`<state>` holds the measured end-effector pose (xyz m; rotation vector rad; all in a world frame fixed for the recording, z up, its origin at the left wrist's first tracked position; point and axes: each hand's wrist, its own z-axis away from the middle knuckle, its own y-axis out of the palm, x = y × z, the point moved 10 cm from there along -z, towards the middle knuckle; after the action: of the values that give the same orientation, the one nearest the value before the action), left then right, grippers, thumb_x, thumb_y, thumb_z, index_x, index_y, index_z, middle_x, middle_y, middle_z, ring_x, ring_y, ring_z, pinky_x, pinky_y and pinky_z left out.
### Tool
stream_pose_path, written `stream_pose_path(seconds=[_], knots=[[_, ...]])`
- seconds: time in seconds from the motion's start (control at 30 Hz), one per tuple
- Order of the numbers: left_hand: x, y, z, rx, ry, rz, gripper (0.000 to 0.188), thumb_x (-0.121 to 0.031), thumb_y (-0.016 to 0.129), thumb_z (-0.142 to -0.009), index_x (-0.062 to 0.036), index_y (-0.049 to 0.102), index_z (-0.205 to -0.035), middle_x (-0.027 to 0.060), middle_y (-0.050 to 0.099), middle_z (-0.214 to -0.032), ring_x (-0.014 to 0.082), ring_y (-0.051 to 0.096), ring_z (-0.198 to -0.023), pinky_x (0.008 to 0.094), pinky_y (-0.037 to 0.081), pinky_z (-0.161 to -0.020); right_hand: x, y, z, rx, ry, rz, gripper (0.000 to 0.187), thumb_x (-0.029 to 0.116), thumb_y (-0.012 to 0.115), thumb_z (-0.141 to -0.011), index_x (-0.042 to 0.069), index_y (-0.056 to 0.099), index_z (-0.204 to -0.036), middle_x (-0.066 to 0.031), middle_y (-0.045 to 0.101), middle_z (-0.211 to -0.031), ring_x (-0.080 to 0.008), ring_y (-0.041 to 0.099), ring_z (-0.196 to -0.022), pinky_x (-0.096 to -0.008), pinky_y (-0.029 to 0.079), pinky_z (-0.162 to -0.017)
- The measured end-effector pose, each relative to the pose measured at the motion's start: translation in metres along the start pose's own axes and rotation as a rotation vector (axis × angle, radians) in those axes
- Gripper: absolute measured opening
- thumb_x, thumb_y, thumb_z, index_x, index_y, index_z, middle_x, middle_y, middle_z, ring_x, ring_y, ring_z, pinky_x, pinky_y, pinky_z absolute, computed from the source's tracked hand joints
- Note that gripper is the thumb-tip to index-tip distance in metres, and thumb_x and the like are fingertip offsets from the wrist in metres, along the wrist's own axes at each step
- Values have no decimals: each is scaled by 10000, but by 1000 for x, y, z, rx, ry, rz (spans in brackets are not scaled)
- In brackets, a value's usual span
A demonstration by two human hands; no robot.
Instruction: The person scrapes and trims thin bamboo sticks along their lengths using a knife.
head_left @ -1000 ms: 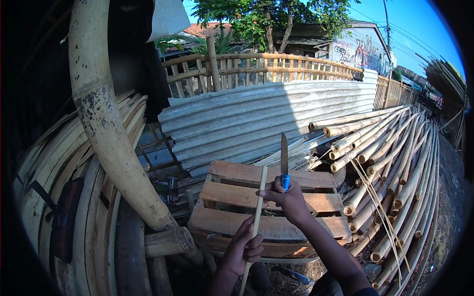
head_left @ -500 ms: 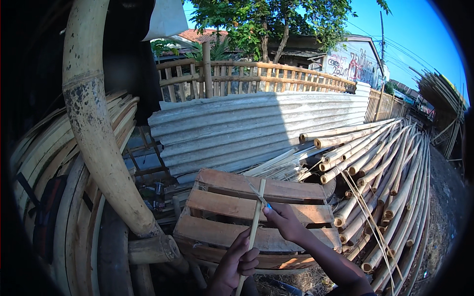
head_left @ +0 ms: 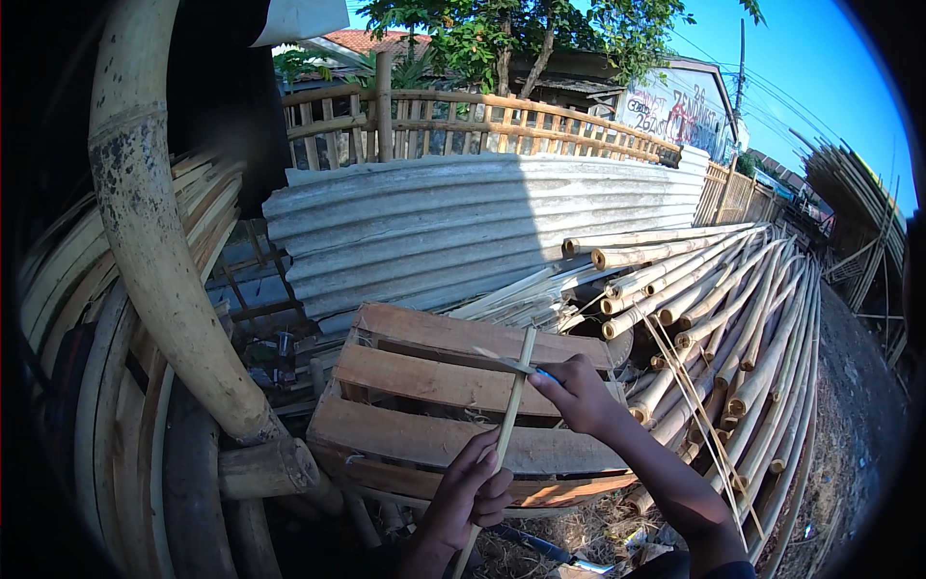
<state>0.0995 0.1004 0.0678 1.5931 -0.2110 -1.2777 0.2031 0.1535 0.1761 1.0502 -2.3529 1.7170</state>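
My left hand [head_left: 467, 494] is closed round a thin, pale bamboo strip [head_left: 512, 413], which stands up at a slant with its lower end below the fist. My right hand [head_left: 579, 396] grips a small knife [head_left: 499, 359]; a bit of blue shows at its handle. The knife's thin blade lies across the strip near its top and points to the left. Both hands are above the near right part of a slatted wooden crate [head_left: 415, 434].
Long bamboo poles [head_left: 719, 323] are piled on the right, with thin strips [head_left: 696, 410] across them. A thick bamboo post [head_left: 145, 222] rises at left beside split bamboo [head_left: 116, 415]. Corrugated sheeting [head_left: 415, 217] stands behind the crate. Another knife-like tool [head_left: 550, 550] lies on the ground.
My right hand has shifted right and up relative to the crate, and the knife blade has turned flatter across the strip. The strip leans more to the right. The whole view has shifted slightly.
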Motion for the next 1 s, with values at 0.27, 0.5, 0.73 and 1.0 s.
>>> stream_pose_path(seconds=[0.27,0.5,0.73,1.0], knots=[[5,0,2,95,-11,150,448,-280,421,-981,-227,282,-1403,-65,234,-614,17,189,-439,161,164,-368,-52,-29,6,-288,404,-108,593,435,461,-935,-53,447,-597,-159,357,-476,-236,334,-445,-387,333,-497],[18,0,1,-12,-47,-18,484,-301,430,-971,-199,273,-1417,-58,230,-605,29,180,-435,172,174,-387,-62,17,81,-364,505,-865,485,406,488,-937,10,465,-659,-1,370,-512,-107,334,-477,-307,276,-451],[26,-11,-5,-100,-34,-88,528,-276,457,-962,-129,273,-1435,-44,245,-578,33,208,-428,183,196,-397,-14,31,73,-153,199,-215,510,420,514,-912,-7,529,-634,-118,391,-443,-260,412,-397,-375,340,-451],[27,-27,-2,-340,116,-414,433,-161,444,-975,-148,376,-1403,-49,245,-582,36,223,-439,190,203,-382,-43,28,56,-181,276,-200,555,446,475,-917,6,521,-582,-159,426,-462,-344,467,-433,-408,372,-464]])
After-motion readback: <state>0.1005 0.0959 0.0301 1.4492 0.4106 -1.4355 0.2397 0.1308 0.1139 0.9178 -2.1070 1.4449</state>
